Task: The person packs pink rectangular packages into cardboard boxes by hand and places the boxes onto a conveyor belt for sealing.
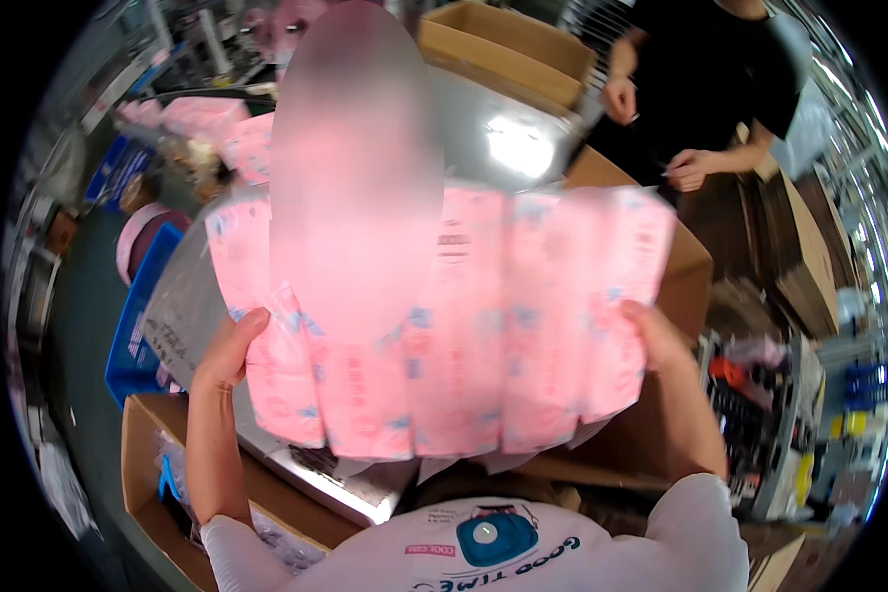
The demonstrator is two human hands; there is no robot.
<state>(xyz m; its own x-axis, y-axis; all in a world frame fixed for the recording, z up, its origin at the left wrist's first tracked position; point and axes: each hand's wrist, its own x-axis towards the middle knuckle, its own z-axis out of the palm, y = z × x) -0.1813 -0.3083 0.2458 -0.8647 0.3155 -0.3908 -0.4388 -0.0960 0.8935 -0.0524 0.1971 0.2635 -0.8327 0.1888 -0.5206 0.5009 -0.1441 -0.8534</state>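
Observation:
A row of several pink plastic-wrapped packs (459,365) with small blue prints is held up side by side in front of me. My left hand (229,353) is closed on the left end of the row, its thumb on the front. At the other end my right hand (653,337) presses inward the same way, so the packs are squeezed together between both hands. The fingers behind the packs are hidden. A blurred oval patch covers part of the row's upper left. Beneath the right end shows an open cardboard box (689,281).
A metal tabletop (464,109) lies beyond the packs, with a cardboard tray (508,49) at its far side. Left stand a blue bin (128,345) and an open carton (148,464). A co-worker (710,89) in black stands far right, near stacked flattened cardboard (799,257).

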